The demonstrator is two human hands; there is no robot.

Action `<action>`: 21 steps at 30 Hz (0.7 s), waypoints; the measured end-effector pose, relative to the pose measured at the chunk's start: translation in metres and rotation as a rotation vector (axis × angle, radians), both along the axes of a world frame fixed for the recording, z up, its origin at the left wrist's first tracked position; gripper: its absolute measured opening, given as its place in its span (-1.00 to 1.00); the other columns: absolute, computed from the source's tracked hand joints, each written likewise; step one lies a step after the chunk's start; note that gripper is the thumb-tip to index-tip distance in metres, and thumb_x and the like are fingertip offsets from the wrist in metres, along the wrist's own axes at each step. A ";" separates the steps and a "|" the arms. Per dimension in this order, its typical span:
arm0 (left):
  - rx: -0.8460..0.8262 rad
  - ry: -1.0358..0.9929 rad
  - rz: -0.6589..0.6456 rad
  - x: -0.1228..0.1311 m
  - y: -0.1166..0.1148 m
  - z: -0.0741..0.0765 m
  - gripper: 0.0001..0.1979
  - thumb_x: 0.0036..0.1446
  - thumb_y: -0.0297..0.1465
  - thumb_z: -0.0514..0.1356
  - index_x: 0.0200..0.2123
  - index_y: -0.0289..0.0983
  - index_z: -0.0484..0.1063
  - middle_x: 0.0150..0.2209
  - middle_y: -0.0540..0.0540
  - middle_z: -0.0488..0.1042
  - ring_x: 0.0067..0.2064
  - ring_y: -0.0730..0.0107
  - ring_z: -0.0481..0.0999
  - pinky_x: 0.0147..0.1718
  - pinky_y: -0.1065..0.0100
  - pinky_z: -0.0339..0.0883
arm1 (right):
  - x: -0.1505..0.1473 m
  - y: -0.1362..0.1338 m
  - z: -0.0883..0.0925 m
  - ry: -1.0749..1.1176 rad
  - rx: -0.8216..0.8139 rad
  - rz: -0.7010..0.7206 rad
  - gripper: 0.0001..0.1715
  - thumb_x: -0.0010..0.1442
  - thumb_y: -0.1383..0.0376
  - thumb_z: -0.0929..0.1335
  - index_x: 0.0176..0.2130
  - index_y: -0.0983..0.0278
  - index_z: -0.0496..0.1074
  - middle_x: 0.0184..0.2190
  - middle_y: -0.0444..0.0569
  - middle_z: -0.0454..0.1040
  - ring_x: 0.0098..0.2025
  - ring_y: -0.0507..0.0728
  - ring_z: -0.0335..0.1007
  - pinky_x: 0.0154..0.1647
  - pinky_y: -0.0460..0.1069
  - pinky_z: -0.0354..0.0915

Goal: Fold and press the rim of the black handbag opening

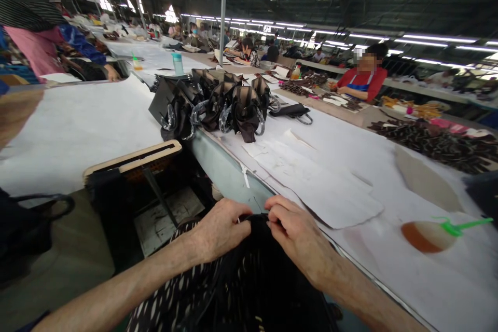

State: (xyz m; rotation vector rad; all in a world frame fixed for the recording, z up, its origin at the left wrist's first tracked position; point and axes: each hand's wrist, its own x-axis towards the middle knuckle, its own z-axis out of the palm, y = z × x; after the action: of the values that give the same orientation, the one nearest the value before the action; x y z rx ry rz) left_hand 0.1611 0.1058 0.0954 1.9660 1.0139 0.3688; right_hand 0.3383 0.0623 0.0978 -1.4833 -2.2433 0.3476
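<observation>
Two hands meet at the upper edge [259, 217] of a black piece [272, 280], which lies on the person's lap over patterned clothing [167, 293], just beside the worktable [225, 163]. The left hand [221, 229] is nearly closed, thumb and fingers pinching the upper edge. The right hand [292, 231] is curled, with thumb and fingertips gripping just beside it; exact fingertip contact is partly hidden. Judged by its drape, the black piece is probably light and soft, somewhat firmer along the top, and liable to sag if held at one point. Grip the upper edge with both hands. Slipperiness cannot be determined.
</observation>
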 end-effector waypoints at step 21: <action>0.152 0.097 0.020 0.006 -0.002 0.000 -0.81 -0.06 -0.48 0.01 -0.46 -0.25 0.42 -0.54 0.03 0.38 -0.48 0.45 0.31 -0.51 0.45 0.04 | -0.003 0.007 -0.009 -0.075 -0.052 -0.173 -0.83 0.04 0.50 0.24 -0.46 0.24 0.17 -0.53 -0.18 0.27 -0.50 0.02 0.16 -0.48 -0.07 0.05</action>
State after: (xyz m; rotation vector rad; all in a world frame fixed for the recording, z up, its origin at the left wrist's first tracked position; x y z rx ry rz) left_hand 0.1676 0.1038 0.0957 2.1289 1.0946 0.3744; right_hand 0.3350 0.0691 0.0890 -1.7304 -2.1567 0.3032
